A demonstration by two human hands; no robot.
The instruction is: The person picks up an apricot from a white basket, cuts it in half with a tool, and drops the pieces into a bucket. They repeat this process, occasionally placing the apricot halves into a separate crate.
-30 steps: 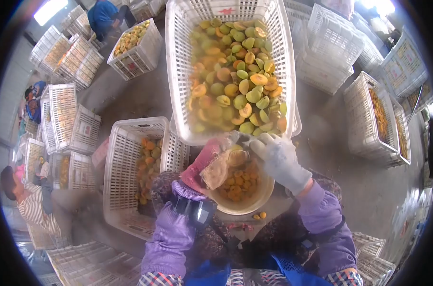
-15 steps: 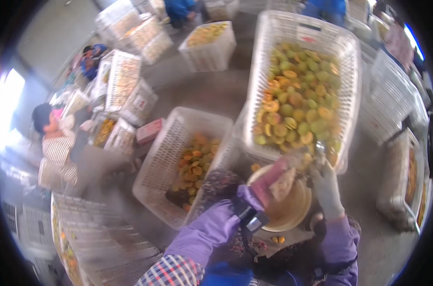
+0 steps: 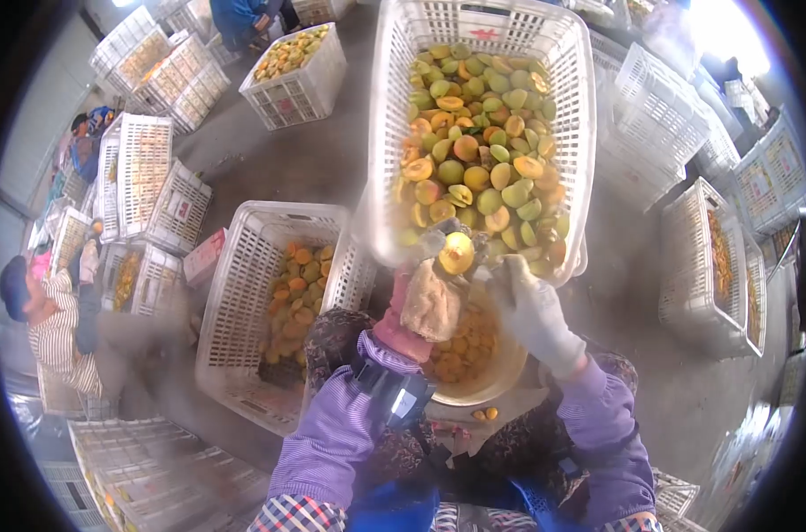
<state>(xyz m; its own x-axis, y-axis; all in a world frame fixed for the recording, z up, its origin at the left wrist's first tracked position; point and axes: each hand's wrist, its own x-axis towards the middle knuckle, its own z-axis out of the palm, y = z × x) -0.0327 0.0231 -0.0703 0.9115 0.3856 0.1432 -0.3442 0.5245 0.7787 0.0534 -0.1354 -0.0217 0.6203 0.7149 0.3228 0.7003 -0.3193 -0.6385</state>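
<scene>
My left hand, in a worn glove, holds a yellow fruit at its fingertips, with the yellow face up. Just right of it is my right hand in a white glove, its fingers bent; whether anything lies between them is hidden. Beneath both hands stands a round bucket holding orange fruit halves. A large white crate of green and orange fruit lies directly beyond my hands.
Left of the bucket is another white crate with fruit. Two fruit pieces lie below the bucket. Crates stand farther back and at the right. A person in a striped top sits at the left.
The view has shifted right, so the crates appear farther left. The fruit in my left hand now shows clearly, and my right hand has moved slightly away from it. Fruit halves in the bucket are now visible.
</scene>
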